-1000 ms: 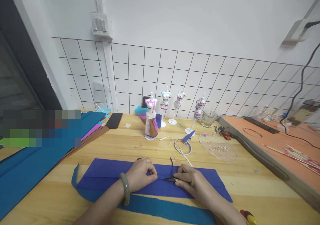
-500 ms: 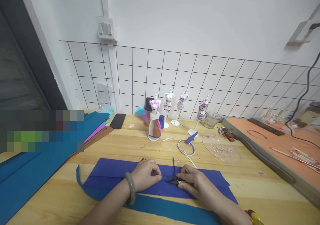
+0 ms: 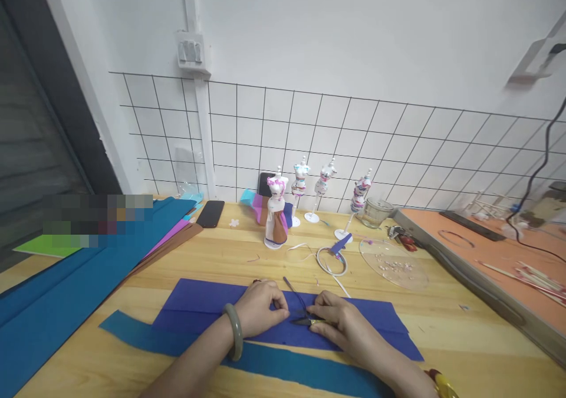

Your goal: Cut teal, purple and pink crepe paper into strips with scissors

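A purple-blue folded sheet (image 3: 194,295), paper or cloth, lies flat under both my hands. My right hand (image 3: 342,321) is closed around small thread snips (image 3: 305,321), their dark blades pointing left over the sheet. From the blades a thin dark strip (image 3: 292,287) slants up to the left. My left hand (image 3: 260,309), with a bracelet at the wrist, rests on the sheet; thumb and forefinger are pinched just left of the blade tips. Whatever they pinch is too small to make out. A long teal strip (image 3: 283,362) runs along the near edge, passing beneath my forearms.
Several small mannequins (image 3: 277,209) stand behind the sheet. A white ring (image 3: 319,265) and a clear disc with beads (image 3: 367,265) lie to their right, near a glass jar (image 3: 377,212). Teal sheets (image 3: 88,274) and a phone (image 3: 211,214) lie left; an orange-topped tray (image 3: 442,227) is right.
The thin dark strip has tipped from upright to slanting left. The teal strip's left end now lies flatter and further left. Both hands stay almost in place.
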Demonstrator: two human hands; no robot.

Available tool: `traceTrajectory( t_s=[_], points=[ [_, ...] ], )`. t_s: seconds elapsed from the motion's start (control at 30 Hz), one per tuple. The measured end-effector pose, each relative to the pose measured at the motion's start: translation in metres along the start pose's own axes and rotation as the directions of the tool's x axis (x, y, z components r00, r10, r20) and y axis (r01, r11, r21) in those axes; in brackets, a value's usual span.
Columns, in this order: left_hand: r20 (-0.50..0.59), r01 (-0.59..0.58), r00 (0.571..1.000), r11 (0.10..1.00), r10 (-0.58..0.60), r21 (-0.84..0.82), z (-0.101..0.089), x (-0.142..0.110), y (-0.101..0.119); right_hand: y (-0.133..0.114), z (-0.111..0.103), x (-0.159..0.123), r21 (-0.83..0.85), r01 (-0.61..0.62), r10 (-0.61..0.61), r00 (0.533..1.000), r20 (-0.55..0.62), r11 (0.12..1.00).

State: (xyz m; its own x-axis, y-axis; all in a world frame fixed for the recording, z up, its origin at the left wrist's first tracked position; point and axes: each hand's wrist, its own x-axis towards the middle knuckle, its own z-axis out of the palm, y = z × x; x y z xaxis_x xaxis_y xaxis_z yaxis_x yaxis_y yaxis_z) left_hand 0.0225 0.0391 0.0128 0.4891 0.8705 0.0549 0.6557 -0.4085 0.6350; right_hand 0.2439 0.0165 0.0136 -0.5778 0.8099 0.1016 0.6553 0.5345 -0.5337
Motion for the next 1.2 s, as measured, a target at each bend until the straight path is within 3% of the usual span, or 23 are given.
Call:
traceTrajectory(
  t_s=[1.2],
  points=[
    [0.047, -0.026, 0.999, 0.999, 0.027, -0.026, -0.007, 0.0, -0.009, -0.005, 0.0, 0.001, 0.05, -0.02, 0.021, 1.0, -0.004, 0.999]
  ],
)
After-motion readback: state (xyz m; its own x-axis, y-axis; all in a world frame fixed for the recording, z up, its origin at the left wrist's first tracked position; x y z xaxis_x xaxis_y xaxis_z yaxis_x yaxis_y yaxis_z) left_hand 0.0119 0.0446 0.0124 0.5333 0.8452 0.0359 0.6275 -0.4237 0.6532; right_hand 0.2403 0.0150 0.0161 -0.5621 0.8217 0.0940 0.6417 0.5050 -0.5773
